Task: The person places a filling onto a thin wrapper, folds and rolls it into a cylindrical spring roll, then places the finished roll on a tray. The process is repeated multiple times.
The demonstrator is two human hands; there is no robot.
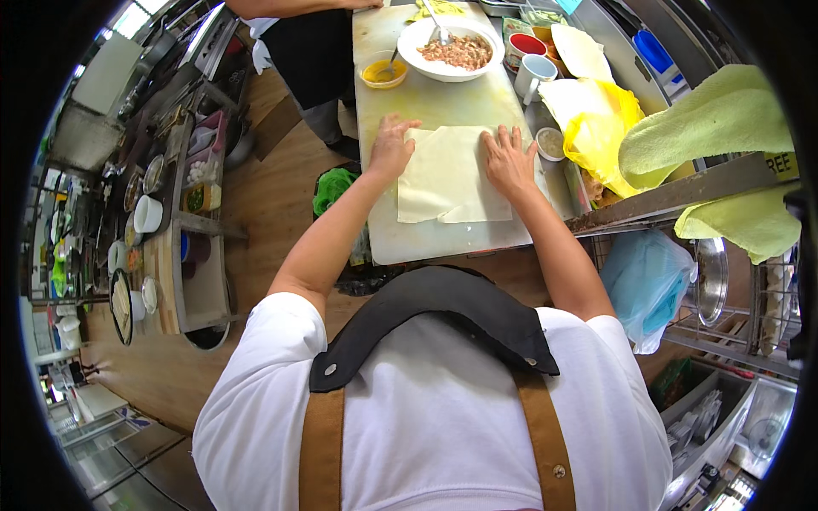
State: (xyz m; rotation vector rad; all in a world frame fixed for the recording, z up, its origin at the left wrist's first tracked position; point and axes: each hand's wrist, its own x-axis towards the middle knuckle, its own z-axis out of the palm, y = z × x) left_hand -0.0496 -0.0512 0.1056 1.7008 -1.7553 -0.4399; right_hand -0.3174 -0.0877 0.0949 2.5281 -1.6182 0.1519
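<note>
A square sheet of pale dough [450,175] lies flat on the white cutting board [390,239], with a small fold or tear along its near edge. At the sheet's far left corner is my left hand [391,145], fingers apart and thumb side by the edge. My right hand [511,160] rests with spread fingers on the sheet's right edge. Beyond the sheet stands a white bowl [409,57] of raw minced filling [463,52] with a metal spoon [442,32] in it. Left of the bowl, a plastic tub of beaten egg [383,73] holds another spoon.
Along the right stand a mug [532,75], a red-lined can [527,46], a small cup [549,144] and a yellow plastic bag [604,140]. Green towels [709,121] hang over a metal rail. Another person in a black apron [303,57] stands at the board's far left.
</note>
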